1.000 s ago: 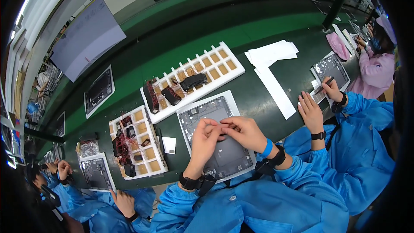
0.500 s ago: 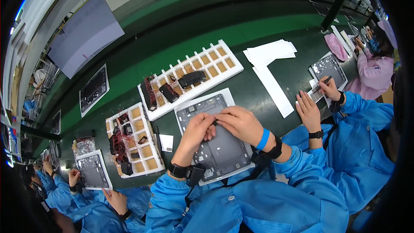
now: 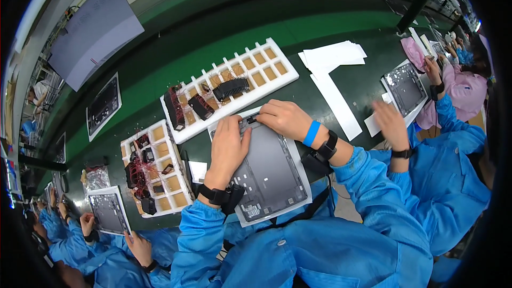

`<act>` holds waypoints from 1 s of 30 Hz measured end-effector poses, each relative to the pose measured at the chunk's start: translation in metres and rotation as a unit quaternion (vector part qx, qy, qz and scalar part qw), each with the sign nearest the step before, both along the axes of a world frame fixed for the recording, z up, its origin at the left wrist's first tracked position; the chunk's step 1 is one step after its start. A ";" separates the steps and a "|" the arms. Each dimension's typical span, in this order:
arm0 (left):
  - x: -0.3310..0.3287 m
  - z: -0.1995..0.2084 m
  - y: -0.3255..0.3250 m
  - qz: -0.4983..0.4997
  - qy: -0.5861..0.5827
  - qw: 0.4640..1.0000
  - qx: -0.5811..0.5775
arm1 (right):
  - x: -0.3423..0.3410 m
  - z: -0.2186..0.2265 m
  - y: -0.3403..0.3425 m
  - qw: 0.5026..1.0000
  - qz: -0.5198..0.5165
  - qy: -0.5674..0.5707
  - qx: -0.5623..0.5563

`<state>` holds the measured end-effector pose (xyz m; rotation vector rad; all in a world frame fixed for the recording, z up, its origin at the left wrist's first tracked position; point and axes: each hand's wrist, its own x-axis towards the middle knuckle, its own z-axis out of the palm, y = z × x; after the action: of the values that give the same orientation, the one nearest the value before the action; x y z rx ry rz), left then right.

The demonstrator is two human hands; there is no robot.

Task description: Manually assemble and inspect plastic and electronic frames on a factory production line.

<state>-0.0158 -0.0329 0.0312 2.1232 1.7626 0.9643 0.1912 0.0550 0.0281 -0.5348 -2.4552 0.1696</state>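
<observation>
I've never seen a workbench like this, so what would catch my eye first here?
At the centre, the left hand lies flat on a grey panel while the right hand pinches something small at its top edge. Behind them sits a long white tray of square pockets holding dark parts with red wires, and a second tray lies to the left on the green bench.

The left hand (image 3: 228,144) and right hand (image 3: 285,119) cover the far end of the grey panel (image 3: 269,168), hiding what their fingertips pinch. A neighbour's hand (image 3: 389,122) on the right is motion-blurred. Parts in the white trays (image 3: 160,181) are too small to identify.
</observation>
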 end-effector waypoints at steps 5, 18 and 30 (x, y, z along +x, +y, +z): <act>-0.002 0.002 -0.003 -0.029 -0.004 1.000 0.004 | -0.001 -0.001 0.000 0.994 0.003 -0.029 0.110; 0.003 -0.001 -0.010 -0.041 0.074 0.996 0.022 | 0.000 0.000 -0.015 0.999 -0.045 -0.019 -0.015; 0.006 0.002 -0.010 -0.040 0.110 0.993 0.019 | 0.000 -0.004 -0.018 0.997 -0.064 0.038 0.004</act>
<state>-0.0097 -0.0425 0.0335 2.3859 1.7506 0.7748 0.1911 0.0368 0.0241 -0.6693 -2.3391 0.1259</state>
